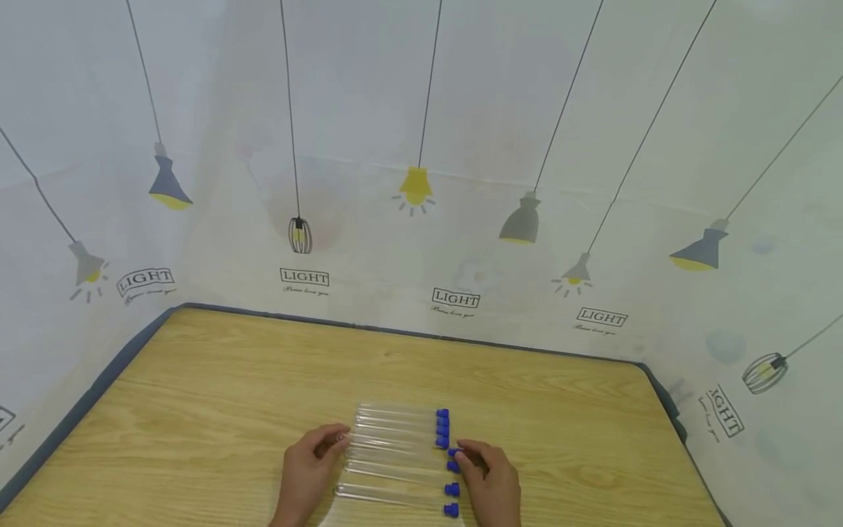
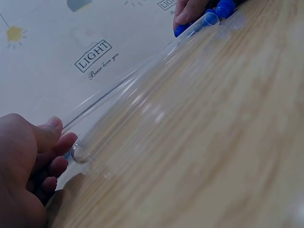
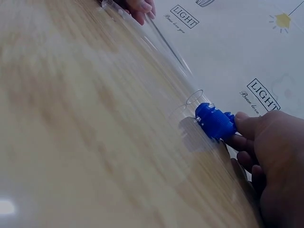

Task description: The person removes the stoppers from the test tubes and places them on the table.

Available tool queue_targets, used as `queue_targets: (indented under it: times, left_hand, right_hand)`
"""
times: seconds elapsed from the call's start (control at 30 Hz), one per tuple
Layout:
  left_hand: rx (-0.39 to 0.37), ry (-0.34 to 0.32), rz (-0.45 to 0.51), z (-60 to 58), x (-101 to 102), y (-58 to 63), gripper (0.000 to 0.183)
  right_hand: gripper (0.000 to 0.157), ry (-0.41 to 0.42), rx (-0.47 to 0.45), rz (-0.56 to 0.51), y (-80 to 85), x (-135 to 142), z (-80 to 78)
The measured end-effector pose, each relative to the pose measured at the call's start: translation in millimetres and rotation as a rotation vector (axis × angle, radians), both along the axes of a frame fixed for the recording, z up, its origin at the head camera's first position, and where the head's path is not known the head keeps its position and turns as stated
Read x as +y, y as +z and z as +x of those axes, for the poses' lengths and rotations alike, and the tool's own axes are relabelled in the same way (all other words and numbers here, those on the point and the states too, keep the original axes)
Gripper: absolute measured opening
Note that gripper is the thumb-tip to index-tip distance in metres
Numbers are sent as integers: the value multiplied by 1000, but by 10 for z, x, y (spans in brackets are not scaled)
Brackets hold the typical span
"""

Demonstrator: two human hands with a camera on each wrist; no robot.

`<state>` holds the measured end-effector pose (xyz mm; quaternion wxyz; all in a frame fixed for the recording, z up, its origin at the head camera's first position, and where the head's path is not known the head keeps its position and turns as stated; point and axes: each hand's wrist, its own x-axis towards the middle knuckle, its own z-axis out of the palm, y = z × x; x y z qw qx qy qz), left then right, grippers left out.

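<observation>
My left hand (image 1: 308,468) pinches the closed end of a clear test tube (image 2: 102,97) between thumb and fingers. At the tube's other end my right hand (image 1: 492,483) holds a blue stopper (image 1: 454,452) between thumb and fingertips. The held tube is slightly raised over the others in the left wrist view. Several more clear test tubes (image 1: 388,492) lie side by side on the table, their blue stoppers (image 1: 451,489) at the right ends. In the right wrist view, blue stoppers (image 3: 213,121) cluster beside my right fingertips, and the held one is partly hidden.
A wood-grain table (image 1: 217,395) carries the row of tubes, with a dark border (image 1: 395,331) along its far edge. Behind and to both sides hangs a pale sheet (image 1: 369,88) printed with lamps and the word LIGHT.
</observation>
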<state>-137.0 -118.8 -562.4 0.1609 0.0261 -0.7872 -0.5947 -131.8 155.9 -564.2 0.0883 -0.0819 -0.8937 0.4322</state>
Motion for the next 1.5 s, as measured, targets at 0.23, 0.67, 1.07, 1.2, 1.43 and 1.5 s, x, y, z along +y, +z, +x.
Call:
queue_targets:
  times: [0.23, 0.67, 1.07, 1.2, 1.43, 1.5]
  left_hand:
    - [-9, -48, -57, -11, -14, -51, 19]
    - [-96, -84, -119, -9, -35, 4, 18]
    - [-39, -69, -141, -20, -24, -30, 20]
    - [-38, -61, -137, -27, -25, -44, 18]
    - [-63, -50, -185, -23, -35, -51, 16]
    - [-56, -46, -209, -22, -32, -47, 15]
  right_hand:
    - [12, 17, -25, -21, -2, 1, 10]
    - [12, 84, 49, 27, -14, 8, 16]
    - [10, 67, 75, 42, 4, 7, 30]
    - [9, 60, 40, 33, 5, 7, 23]
    - [10, 50, 43, 6, -12, 11, 28]
    - [10, 49, 49, 2, -23, 15, 30]
